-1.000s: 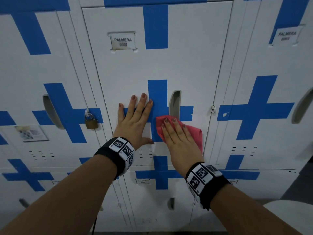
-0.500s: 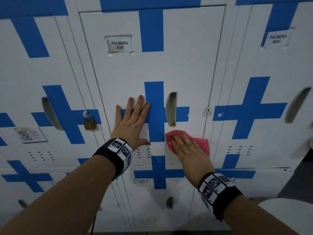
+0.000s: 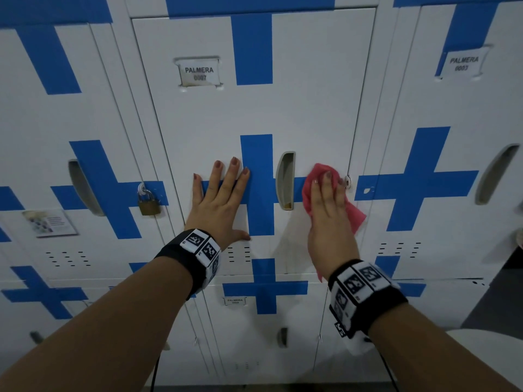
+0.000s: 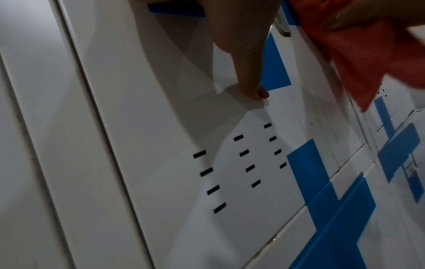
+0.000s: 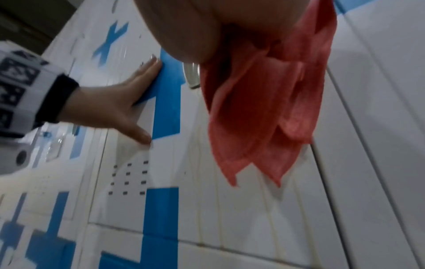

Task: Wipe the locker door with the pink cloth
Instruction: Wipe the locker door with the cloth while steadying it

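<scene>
The locker door (image 3: pixel 297 108) is white with a blue cross and a label reading PALMERA 0007 (image 3: pixel 199 73). My left hand (image 3: pixel 223 190) lies flat on it, fingers spread, just left of the recessed handle (image 3: pixel 285 181). Right of the handle, my right hand (image 3: pixel 328 199) presses the pink cloth (image 3: pixel 355 216) against the door with straight fingers, near the door's right edge. In the right wrist view the cloth (image 5: pixel 264 109) hangs in folds below the palm, and the left hand (image 5: pixel 110 109) shows flat on the blue stripe. The left wrist view catches the thumb (image 4: pixel 248 72) and the cloth (image 4: pixel 358 54).
A brass padlock (image 3: pixel 148 203) hangs on the left neighbouring locker, with a paper sticker (image 3: pixel 49 223) beside it. A small hasp (image 3: pixel 347 181) sits by the cloth. Vent slots (image 3: pixel 239 254) lie under the left hand. Lower lockers (image 3: pixel 266 321) run below. A white rounded object (image 3: pixel 486 343) is at bottom right.
My right hand slid the cloth from under the handle down to the right, then up to the right of the handle. The left hand stayed flat in place.
</scene>
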`<action>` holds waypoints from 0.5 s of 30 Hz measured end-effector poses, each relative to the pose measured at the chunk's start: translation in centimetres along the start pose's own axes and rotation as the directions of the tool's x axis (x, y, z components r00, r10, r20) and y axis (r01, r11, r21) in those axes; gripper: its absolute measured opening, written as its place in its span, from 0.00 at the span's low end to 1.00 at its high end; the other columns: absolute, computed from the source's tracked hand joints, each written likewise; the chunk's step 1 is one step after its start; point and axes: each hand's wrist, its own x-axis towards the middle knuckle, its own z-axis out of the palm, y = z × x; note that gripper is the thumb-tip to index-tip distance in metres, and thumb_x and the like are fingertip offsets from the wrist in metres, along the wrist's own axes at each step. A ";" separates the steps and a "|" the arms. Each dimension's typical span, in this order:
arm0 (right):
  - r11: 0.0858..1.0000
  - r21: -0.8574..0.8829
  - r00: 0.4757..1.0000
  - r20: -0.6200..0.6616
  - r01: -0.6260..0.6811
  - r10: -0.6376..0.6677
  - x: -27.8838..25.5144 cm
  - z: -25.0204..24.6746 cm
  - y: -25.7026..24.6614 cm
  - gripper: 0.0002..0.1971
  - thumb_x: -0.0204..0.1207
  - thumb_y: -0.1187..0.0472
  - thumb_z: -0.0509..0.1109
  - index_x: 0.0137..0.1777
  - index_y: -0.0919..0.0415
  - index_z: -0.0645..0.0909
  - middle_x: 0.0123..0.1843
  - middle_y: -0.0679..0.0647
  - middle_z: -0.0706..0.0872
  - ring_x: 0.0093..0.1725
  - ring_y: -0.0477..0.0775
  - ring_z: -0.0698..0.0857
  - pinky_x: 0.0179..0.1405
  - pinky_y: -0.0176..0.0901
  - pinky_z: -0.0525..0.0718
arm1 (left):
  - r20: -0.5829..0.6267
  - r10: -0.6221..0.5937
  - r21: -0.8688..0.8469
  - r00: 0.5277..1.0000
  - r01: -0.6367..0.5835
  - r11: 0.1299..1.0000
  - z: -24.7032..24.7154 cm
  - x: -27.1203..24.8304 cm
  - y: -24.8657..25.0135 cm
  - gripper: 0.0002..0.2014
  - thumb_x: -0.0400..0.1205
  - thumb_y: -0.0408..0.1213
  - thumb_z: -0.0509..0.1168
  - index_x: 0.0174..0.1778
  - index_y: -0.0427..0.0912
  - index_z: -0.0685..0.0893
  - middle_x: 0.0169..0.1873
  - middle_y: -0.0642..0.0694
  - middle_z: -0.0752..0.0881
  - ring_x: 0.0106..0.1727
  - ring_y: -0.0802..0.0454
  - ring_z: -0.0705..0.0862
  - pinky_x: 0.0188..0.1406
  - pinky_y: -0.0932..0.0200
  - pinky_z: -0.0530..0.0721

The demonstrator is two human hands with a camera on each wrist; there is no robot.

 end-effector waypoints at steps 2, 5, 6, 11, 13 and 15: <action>0.999 -0.038 0.999 0.042 -0.006 0.007 0.0 0.8 -0.1 0.46 0.78 0.71 0.58 0.75 0.52 0.22 0.76 0.46 0.22 0.75 0.49 0.25 0.76 0.51 0.30 | -0.004 0.005 -0.002 1.000 -0.005 1.000 0.1 0.0 0.0 0.70 0.60 0.67 0.73 0.74 0.51 0.19 0.73 0.50 0.17 0.73 0.46 0.18 0.69 0.39 0.20; 0.999 -0.037 0.997 0.075 -0.004 0.007 -0.5 1.6 -0.4 0.45 0.77 0.72 0.56 0.75 0.53 0.22 0.75 0.47 0.20 0.74 0.49 0.24 0.69 0.47 0.23 | -0.009 0.015 -0.001 1.000 -0.015 1.000 0.2 0.0 -0.1 0.71 0.60 0.67 0.73 0.74 0.51 0.19 0.73 0.50 0.17 0.74 0.46 0.18 0.70 0.38 0.20; 1.000 -0.026 0.997 0.080 -0.003 0.005 -0.7 1.9 -0.5 0.45 0.77 0.72 0.56 0.75 0.53 0.22 0.75 0.47 0.20 0.74 0.49 0.24 0.68 0.46 0.22 | -0.013 0.018 0.001 1.000 -0.018 1.000 0.3 0.0 -0.1 0.71 0.59 0.68 0.73 0.74 0.51 0.20 0.73 0.50 0.17 0.74 0.46 0.19 0.70 0.38 0.21; 0.999 0.005 0.993 0.111 -0.042 0.042 -1.3 3.3 -1.7 0.46 0.77 0.70 0.57 0.71 0.54 0.17 0.74 0.51 0.19 0.72 0.52 0.20 0.69 0.48 0.23 | -0.030 0.017 0.017 0.999 -0.017 1.000 0.5 0.1 -0.1 0.71 0.58 0.68 0.73 0.76 0.50 0.22 0.75 0.50 0.19 0.75 0.45 0.20 0.70 0.38 0.21; 0.998 0.013 0.991 0.119 -0.055 0.053 -1.5 3.7 -2.2 0.47 0.77 0.69 0.58 0.69 0.55 0.16 0.73 0.53 0.18 0.72 0.54 0.20 0.68 0.48 0.21 | -0.037 0.017 0.026 0.999 -0.016 1.000 0.6 0.1 -0.2 0.71 0.57 0.69 0.73 0.76 0.50 0.23 0.75 0.50 0.20 0.75 0.45 0.21 0.70 0.38 0.22; 0.998 0.017 0.992 0.113 -0.061 0.058 -1.7 4.2 -2.6 0.48 0.76 0.70 0.59 0.69 0.57 0.16 0.73 0.54 0.18 0.72 0.55 0.20 0.65 0.47 0.18 | -0.044 0.017 0.037 0.999 -0.016 0.999 0.6 0.1 -0.2 0.72 0.56 0.69 0.74 0.77 0.49 0.24 0.75 0.49 0.21 0.76 0.45 0.21 0.70 0.38 0.22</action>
